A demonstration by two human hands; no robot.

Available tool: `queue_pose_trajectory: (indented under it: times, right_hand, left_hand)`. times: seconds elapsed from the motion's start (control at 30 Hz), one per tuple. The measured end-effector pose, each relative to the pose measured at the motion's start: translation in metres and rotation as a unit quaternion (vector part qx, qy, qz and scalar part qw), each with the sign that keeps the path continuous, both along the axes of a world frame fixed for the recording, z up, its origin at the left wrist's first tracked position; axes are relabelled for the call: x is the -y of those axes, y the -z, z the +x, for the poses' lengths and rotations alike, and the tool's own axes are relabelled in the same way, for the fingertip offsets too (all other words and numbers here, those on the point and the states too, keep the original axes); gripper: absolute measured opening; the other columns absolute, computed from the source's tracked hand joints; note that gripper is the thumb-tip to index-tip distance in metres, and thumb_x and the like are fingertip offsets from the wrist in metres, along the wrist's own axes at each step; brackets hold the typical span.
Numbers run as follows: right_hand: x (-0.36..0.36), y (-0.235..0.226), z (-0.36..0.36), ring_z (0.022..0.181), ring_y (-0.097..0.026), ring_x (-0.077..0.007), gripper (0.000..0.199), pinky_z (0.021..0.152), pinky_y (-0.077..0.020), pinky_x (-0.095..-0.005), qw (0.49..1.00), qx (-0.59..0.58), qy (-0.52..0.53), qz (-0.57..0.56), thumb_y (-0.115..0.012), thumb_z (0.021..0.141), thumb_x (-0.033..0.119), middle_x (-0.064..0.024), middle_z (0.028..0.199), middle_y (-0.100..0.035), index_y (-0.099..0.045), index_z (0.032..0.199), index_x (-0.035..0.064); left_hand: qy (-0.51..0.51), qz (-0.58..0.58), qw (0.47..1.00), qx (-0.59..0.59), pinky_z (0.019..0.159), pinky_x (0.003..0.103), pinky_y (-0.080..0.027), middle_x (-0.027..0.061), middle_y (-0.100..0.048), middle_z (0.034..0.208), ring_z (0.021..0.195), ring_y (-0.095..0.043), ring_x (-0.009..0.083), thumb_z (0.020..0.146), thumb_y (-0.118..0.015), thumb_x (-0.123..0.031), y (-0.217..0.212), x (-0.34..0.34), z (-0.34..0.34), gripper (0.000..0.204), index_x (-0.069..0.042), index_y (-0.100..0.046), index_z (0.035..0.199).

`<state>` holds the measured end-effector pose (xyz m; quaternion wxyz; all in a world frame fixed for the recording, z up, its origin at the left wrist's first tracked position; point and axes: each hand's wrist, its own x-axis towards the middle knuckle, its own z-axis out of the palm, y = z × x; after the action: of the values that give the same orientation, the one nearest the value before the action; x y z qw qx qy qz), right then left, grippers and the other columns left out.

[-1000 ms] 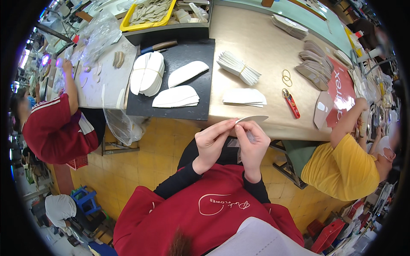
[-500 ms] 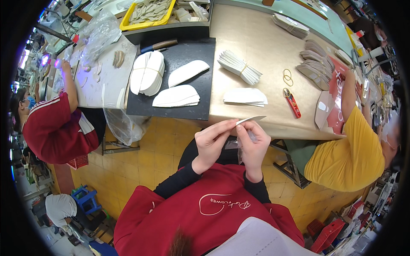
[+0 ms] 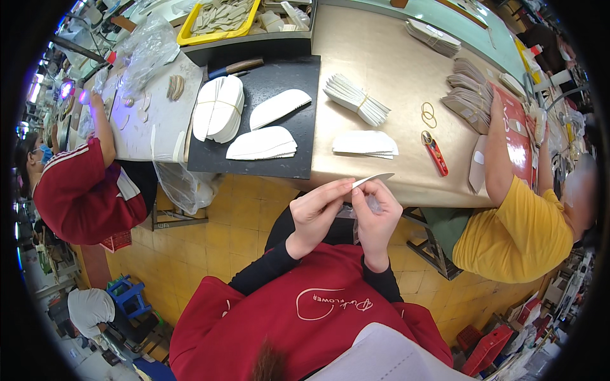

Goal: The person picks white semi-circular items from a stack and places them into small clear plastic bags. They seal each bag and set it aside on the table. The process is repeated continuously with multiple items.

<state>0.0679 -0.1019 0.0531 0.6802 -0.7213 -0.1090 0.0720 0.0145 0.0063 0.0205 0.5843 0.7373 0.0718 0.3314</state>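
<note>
Both my hands are raised just off the table's near edge, pinching one thin white curved-edged piece [image 3: 375, 179] between them. The fingertips of my left hand [image 3: 313, 211] are on its left end, and my right hand [image 3: 379, 213] grips its lower edge with thumb and fingers. Some clear plastic [image 3: 375, 204] shows at my right palm; whether it is held, I cannot tell. Beyond my hands lie a stack of white half-oval pieces [image 3: 365, 143], another fanned stack [image 3: 262, 145], more such pieces [image 3: 279, 109], a rubber-banded stack [image 3: 219, 111] and a banded bundle [image 3: 356, 100].
A black board [image 3: 273, 166] lies left on the brown-covered table [image 3: 375, 38]. Rubber bands [image 3: 429, 115] and a red cutter [image 3: 435, 154] lie right, a wooden-handled tool [image 3: 244, 66] behind. A yellow tray [image 3: 184, 37] stands back left. Co-workers sit either side; one's arm [image 3: 499, 146] reaches toward brown pieces [image 3: 470, 95].
The yellow-sleeved co-worker's arm has moved left toward the brown stacks, and the red sheet there shows more. My hands have hardly moved; the white piece has shifted slightly.
</note>
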Motion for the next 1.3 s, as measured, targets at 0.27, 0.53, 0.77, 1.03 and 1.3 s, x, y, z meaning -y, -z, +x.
queue_pose_trajectory:
  times: [0.27,0.53,0.77,1.03,1.3]
  right_hand:
    - [-0.002,0.002,0.004,0.069,-0.059,-0.0133,0.004,0.063,-0.0469,-0.0263,0.995,0.091,-0.013,-0.047,-0.068,0.082,-0.004,-0.0071,0.077,-0.063,-0.066,0.086,-0.0041]
    - [0.001,0.000,0.007,0.068,-0.058,-0.0114,0.005,0.062,-0.0453,-0.0245,0.999,0.015,-0.046,-0.023,-0.069,0.087,0.000,-0.0061,0.078,-0.063,-0.067,0.088,-0.0046]
    - [0.003,-0.004,0.005,0.067,-0.056,-0.0104,0.005,0.060,-0.0426,-0.0244,0.999,0.003,-0.042,-0.017,-0.069,0.087,0.000,-0.0052,0.076,-0.062,-0.067,0.087,-0.0053]
    - [0.002,-0.002,0.003,0.067,-0.055,-0.0108,0.004,0.061,-0.0428,-0.0243,0.999,0.015,-0.025,-0.021,-0.069,0.085,-0.001,-0.0053,0.076,-0.061,-0.067,0.085,-0.0050]
    - [0.001,0.003,0.005,0.069,-0.058,-0.0113,0.004,0.062,-0.0457,-0.0244,0.996,0.070,-0.032,-0.042,-0.069,0.082,-0.002,-0.0063,0.077,-0.063,-0.067,0.085,-0.0047]
  left_hand:
    - [0.117,-0.391,0.907,-0.099,0.084,0.026,-0.056,0.0125,-0.072,0.104,0.093,-0.069,0.0147,0.094,-0.064,0.001,-0.009,-0.009,-0.003,0.021,0.008,-0.068,0.113]
    - [0.062,-0.239,0.961,-0.122,0.082,0.027,-0.057,0.0112,-0.074,0.104,0.093,-0.071,0.0159,0.091,-0.063,0.006,-0.011,-0.008,-0.003,0.021,0.004,-0.072,0.110]
    - [0.015,-0.013,0.998,-0.056,0.081,0.027,-0.058,0.0154,-0.074,0.104,0.095,-0.073,0.0217,0.083,-0.065,0.013,-0.008,-0.009,-0.002,0.025,0.002,-0.074,0.104]
    - [0.009,0.101,0.995,-0.021,0.078,0.027,-0.059,0.0135,-0.074,0.108,0.095,-0.073,0.0217,0.082,-0.066,0.009,-0.001,-0.012,-0.002,0.030,-0.001,-0.074,0.108]
    - [0.120,-0.329,0.928,-0.125,0.082,0.026,-0.056,0.0110,-0.073,0.102,0.093,-0.069,0.0140,0.094,-0.065,-0.002,-0.007,-0.010,-0.006,0.020,0.007,-0.069,0.112]
